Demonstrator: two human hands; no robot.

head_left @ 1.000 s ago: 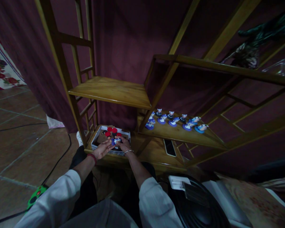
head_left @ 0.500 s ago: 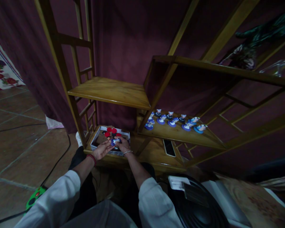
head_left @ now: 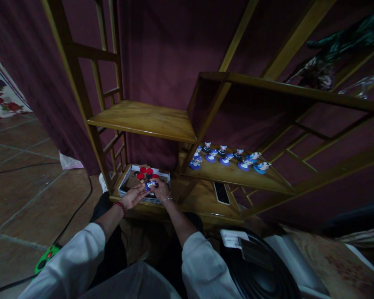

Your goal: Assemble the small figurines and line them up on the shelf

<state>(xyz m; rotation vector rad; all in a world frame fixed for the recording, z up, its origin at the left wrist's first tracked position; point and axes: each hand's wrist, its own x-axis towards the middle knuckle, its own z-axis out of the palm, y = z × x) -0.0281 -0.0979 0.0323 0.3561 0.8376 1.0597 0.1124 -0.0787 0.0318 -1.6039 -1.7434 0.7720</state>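
Between both hands is a small purple-and-white figurine [head_left: 150,185], held above a shallow white box [head_left: 123,188]. My left hand [head_left: 134,196], with a red bead bracelet at the wrist, grips its left side with the fingertips. From the right, my right hand [head_left: 161,190], wearing a silver bangle, pinches the same figurine. Several red-topped figurines [head_left: 148,171] stand in the box behind my fingers; part of the box's contents is hidden by my hands.
On the wooden shelf [head_left: 212,172] to the right stand several figurines [head_left: 227,159] with purple, black or blue colours. A phone [head_left: 221,193] lies on the lower board. A higher shelf board [head_left: 143,118] juts out above the box. At lower right is a black coil [head_left: 264,270].
The view has shifted very slightly. Both hands stay on the figurine above the box, with hardly any visible movement.
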